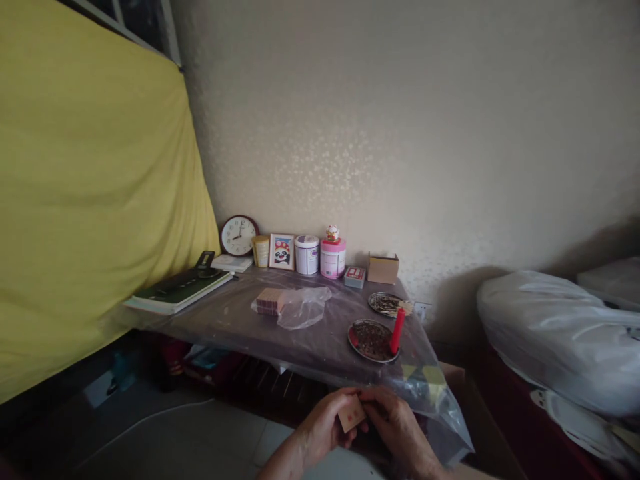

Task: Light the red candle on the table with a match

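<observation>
Left hand [323, 427] and right hand [400, 430] meet low in view, just in front of the table's near edge. Both curled around a small tan box [351, 415] with red print, pinched between fingertips of both. Looks like a matchbox, can't confirm. Fingers closed on it, neither hand flat or spread.

Step in hand, by my read: getting the small box open or working something out of it. Next move likely needs one hand to steady the box while the other does the fine fingertip work. Box is small, grip is tight.

Landmark: table [235, 320], covered in clear plastic sheet. On it near the front right, a round metal dish [367, 340] with dark contents, and a red candle [397, 331] upright at the dish's right rim. Second dish [384, 303] behind that. Mid-table: stack of tan packets [270, 301] beside a crumpled clear bag [305, 305]. Back of table along the wall: clock [239, 235], framed panda picture [282, 251], white tin [307, 255], pink tin [333, 258], cardboard box [383, 268]. Left end of table: green book [177, 291]. Left of table: yellow cloth [90, 200] hanging. Right of table: white plastic-wrapped bundle [555, 333]. Room dim, pale textured wall, tiled floor.
</observation>
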### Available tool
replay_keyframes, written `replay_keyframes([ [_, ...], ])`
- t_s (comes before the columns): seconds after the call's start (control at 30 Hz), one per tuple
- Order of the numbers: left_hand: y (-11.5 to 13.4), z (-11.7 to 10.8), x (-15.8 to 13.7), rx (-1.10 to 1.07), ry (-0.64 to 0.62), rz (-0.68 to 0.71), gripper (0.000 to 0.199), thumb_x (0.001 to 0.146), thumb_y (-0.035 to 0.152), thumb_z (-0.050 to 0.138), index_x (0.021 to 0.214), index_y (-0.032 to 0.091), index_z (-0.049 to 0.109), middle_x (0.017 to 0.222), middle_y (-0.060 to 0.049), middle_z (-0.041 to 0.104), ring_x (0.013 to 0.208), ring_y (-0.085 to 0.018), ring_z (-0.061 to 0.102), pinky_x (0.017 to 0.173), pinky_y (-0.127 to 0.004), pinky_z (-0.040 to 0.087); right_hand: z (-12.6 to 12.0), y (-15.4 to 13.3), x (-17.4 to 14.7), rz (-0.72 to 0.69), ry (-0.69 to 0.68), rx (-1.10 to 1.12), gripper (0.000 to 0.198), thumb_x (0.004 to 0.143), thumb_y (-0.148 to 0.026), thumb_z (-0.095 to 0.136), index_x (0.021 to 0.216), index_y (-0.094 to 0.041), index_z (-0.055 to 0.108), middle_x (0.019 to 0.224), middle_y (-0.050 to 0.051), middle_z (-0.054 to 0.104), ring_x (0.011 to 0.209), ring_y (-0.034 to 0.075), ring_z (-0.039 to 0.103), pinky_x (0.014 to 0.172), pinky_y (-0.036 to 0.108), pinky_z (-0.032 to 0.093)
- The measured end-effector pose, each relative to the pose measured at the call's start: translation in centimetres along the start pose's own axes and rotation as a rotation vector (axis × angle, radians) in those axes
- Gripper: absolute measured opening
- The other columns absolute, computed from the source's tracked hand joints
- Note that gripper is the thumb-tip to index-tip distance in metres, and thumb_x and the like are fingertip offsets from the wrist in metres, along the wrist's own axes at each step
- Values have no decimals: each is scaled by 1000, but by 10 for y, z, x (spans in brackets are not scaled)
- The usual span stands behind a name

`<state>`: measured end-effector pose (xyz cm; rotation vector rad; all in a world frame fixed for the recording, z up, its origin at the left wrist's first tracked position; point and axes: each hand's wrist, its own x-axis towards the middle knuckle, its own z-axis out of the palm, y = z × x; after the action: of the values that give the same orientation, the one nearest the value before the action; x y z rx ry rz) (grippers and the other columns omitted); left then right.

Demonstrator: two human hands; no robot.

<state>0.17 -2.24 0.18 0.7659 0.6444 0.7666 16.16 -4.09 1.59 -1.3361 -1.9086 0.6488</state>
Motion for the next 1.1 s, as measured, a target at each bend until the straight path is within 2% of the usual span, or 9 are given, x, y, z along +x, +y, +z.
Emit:
replay_keyframes([
  [0.3, -1, 0, 1, 35, -10, 5, 37, 69, 39, 52, 96, 15, 58, 57, -2, 64, 42, -10, 48, 41, -23, 24, -1, -2, 0, 1, -27, -42, 22, 81, -15, 46, 79, -20, 67, 80, 2, 68, 75, 15, 62, 72, 21, 44],
  [0.7, -3, -3, 3, 126, -12, 9, 41, 70, 42, 48, 101, 14, 56, 59, -3, 65, 41, -11, 46, 41, -23, 23, -1, -3, -1, 24, -13, -48, 17, 80, -16, 45, 73, -19, 61, 74, 1, 65, 71, 14, 60, 68, 22, 43],
  [0.83, 0, -4, 1, 223, 3, 27, 46, 71, 41, 51, 107, 14, 56, 66, -6, 67, 47, -13, 50, 44, -24, 27, -2, -2, -2, -1, -13, -81, 19, 83, -17, 44, 71, -20, 58, 74, 0, 63, 68, 14, 58, 66, 22, 42],
  [0.93, 4, -5, -2, 323, 50, 62, 42, 72, 36, 54, 108, 15, 59, 71, -5, 67, 54, -15, 54, 49, -25, 32, -1, 2, -2, -21, -21, -113, 19, 84, -17, 43, 72, -20, 58, 75, 0, 62, 69, 13, 57, 66, 22, 42],
  [1.1, 11, -2, -8, 452, 83, 169, 33, 69, 24, 62, 101, 19, 66, 95, -3, 68, 89, -20, 57, 75, -28, 40, 0, 5, -3, -36, -28, -145, 18, 85, -16, 44, 74, -20, 58, 77, 1, 62, 72, 14, 58, 68, 22, 41],
])
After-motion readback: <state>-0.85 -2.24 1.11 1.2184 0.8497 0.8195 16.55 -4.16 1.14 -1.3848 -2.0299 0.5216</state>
